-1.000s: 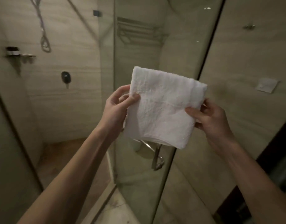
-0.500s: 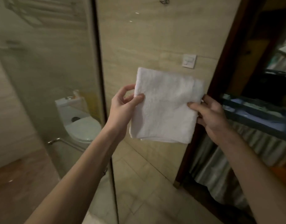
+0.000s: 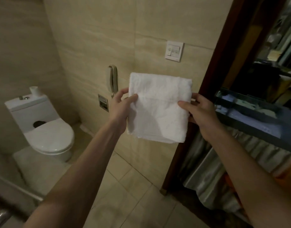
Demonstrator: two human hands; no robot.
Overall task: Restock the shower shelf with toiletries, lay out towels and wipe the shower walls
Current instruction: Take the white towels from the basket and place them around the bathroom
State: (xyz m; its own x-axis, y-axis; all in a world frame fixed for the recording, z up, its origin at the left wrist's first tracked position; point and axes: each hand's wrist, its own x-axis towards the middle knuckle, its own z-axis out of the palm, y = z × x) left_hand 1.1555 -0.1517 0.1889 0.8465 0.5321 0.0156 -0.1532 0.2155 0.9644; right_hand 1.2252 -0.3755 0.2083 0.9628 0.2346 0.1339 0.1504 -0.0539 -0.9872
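A folded white towel [image 3: 157,107] hangs upright in front of me at chest height, before a beige tiled wall. My left hand [image 3: 121,106] pinches its left edge, thumb on the front and fingers behind. Its right edge is pinched by my right hand [image 3: 201,112] in the same way. The shower and its shelf are out of view.
A white toilet [image 3: 43,127] with a paper cup [image 3: 33,91] on its tank stands at the left. A wall phone [image 3: 112,79] and a light switch [image 3: 174,51] hang on the wall. A dark door frame [image 3: 212,79] and a cart with a blue tray [image 3: 256,116] fill the right. A metal bar [image 3: 0,216] crosses the lower left corner.
My view has swung right, away from the shower glass to the toilet, wall and doorway. Both hands keep the same hold on the towel.
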